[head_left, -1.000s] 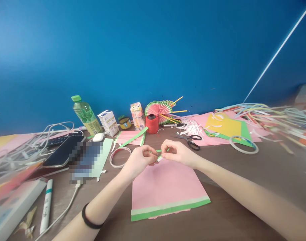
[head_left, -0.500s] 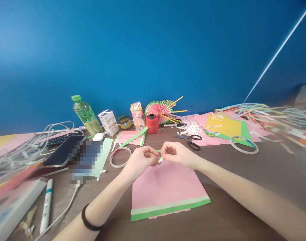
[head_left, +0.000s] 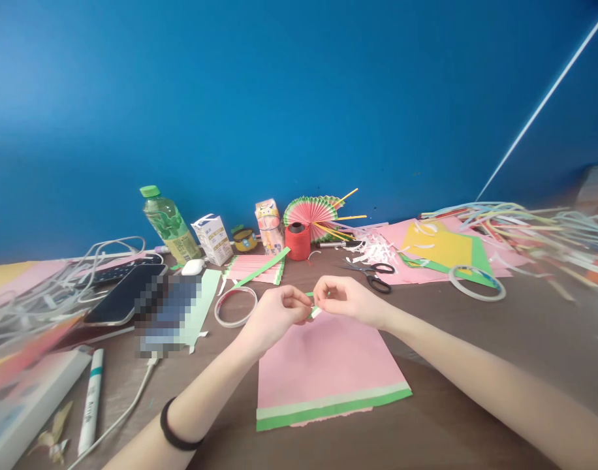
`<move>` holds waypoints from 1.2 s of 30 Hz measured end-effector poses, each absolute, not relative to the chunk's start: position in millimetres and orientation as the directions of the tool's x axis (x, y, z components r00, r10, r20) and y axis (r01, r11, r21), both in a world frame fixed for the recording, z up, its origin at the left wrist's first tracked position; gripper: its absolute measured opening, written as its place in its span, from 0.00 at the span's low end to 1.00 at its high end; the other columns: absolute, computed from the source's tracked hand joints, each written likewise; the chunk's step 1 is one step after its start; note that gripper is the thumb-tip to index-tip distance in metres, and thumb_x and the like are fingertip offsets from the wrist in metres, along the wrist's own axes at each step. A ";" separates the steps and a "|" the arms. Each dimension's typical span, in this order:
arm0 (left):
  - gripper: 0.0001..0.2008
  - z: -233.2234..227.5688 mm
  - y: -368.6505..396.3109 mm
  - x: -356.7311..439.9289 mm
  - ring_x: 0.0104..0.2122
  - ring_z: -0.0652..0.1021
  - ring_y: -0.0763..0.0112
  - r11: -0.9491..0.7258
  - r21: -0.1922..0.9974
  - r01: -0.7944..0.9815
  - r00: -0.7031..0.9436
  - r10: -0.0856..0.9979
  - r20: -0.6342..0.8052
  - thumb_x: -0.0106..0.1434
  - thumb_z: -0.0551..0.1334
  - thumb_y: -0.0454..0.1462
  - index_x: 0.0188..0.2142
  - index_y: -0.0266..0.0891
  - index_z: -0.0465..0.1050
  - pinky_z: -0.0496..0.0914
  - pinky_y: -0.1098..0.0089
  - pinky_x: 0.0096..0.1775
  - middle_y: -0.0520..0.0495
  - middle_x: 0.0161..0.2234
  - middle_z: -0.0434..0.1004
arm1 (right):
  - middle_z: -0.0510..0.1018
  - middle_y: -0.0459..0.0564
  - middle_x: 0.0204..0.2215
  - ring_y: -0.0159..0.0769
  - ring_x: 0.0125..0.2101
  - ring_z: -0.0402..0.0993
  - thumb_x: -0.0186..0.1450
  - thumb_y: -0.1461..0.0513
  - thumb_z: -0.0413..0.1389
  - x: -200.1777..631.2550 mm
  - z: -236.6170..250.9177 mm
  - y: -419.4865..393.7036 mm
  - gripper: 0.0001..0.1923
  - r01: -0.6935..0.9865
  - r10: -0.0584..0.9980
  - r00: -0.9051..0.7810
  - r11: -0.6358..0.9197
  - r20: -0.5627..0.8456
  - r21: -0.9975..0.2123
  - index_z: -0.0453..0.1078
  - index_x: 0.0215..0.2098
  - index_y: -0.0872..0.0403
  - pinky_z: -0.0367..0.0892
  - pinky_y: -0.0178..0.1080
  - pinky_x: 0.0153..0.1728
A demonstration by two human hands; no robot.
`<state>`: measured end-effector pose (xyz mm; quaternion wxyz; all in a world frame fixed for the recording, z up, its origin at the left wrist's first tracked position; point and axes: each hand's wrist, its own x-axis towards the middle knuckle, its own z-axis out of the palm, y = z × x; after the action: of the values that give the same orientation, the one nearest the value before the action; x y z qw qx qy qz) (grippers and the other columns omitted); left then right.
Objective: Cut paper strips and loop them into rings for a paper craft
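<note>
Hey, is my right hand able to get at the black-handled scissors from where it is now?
Probably yes: the scissors lie on bare table just beyond the right hand, nothing between them. But its fingers pinch a green paper strip.

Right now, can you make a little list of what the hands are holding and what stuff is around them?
left hand: pinches a small green paper strip
right hand: pinches the same strip
below hands: pink sheet with green edge, flat on the table
beside left hand: tape ring
behind right hand: scissors
far back: red thread spool, paper fan, green-capped bottle
</note>
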<state>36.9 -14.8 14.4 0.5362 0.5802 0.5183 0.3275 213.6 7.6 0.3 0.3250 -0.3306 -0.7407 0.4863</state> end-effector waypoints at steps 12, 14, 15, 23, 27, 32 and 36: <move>0.06 15.5 -17.5 36.4 0.28 0.77 0.70 0.053 0.961 0.270 0.295 0.946 -0.135 0.49 0.58 0.32 0.29 0.35 0.69 0.70 0.69 0.34 0.48 0.22 0.76 | 0.66 0.43 0.26 0.28 0.26 0.62 0.56 0.63 0.52 211.8 2.7 5.4 0.04 0.219 0.810 -0.566 0.330 0.156 -0.918 0.60 0.25 0.55 0.59 0.33 0.29; 0.06 15.3 -17.5 36.4 0.28 0.77 0.69 0.051 0.962 0.267 0.297 0.946 -0.133 0.49 0.58 0.32 0.29 0.35 0.68 0.69 0.69 0.35 0.48 0.22 0.76 | 0.66 0.43 0.25 0.28 0.26 0.62 0.56 0.64 0.51 211.7 2.6 5.3 0.03 0.223 0.811 -0.563 0.336 0.161 -0.915 0.60 0.25 0.55 0.59 0.33 0.29; 0.06 15.1 -17.5 36.4 0.29 0.77 0.69 0.050 0.962 0.268 0.297 0.946 -0.132 0.49 0.58 0.32 0.29 0.35 0.68 0.69 0.68 0.35 0.48 0.22 0.76 | 0.66 0.43 0.25 0.28 0.26 0.62 0.56 0.64 0.51 211.7 2.5 5.2 0.03 0.227 0.811 -0.562 0.338 0.161 -0.913 0.60 0.25 0.55 0.59 0.33 0.29; 0.06 17.1 -18.6 37.3 0.29 0.77 0.69 0.060 0.961 0.270 0.290 0.947 -0.141 0.47 0.58 0.31 0.29 0.36 0.69 0.69 0.68 0.35 0.49 0.21 0.75 | 0.66 0.43 0.25 0.28 0.25 0.62 0.55 0.64 0.51 211.4 2.6 5.2 0.03 0.243 0.816 -0.555 0.343 0.160 -0.908 0.61 0.25 0.55 0.59 0.33 0.29; 0.07 18.0 -19.0 37.8 0.29 0.76 0.70 0.060 0.962 0.265 0.293 0.946 -0.140 0.47 0.58 0.30 0.29 0.36 0.69 0.69 0.70 0.35 0.49 0.23 0.76 | 0.66 0.43 0.24 0.28 0.25 0.61 0.55 0.64 0.51 211.6 2.3 5.4 0.03 0.247 0.816 -0.556 0.343 0.158 -0.906 0.61 0.24 0.55 0.59 0.33 0.29; 0.07 16.8 -19.4 37.7 0.29 0.76 0.71 0.058 0.968 0.242 0.298 0.946 -0.131 0.47 0.58 0.31 0.29 0.36 0.68 0.69 0.70 0.34 0.48 0.23 0.77 | 0.66 0.43 0.25 0.28 0.25 0.62 0.55 0.63 0.51 212.0 1.5 5.5 0.03 0.251 0.818 -0.554 0.341 0.155 -0.906 0.61 0.25 0.55 0.59 0.33 0.29; 0.07 16.8 -19.4 37.5 0.29 0.76 0.71 0.058 0.970 0.235 0.301 0.945 -0.129 0.47 0.58 0.30 0.29 0.36 0.69 0.68 0.70 0.34 0.48 0.23 0.77 | 0.66 0.43 0.25 0.29 0.25 0.62 0.55 0.63 0.52 211.9 1.6 5.6 0.03 0.257 0.822 -0.549 0.336 0.149 -0.906 0.61 0.25 0.55 0.59 0.34 0.29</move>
<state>37.5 -19.4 16.8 0.5373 0.6016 0.4901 0.3304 211.9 5.6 1.6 0.3127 -0.3572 -0.7551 0.4522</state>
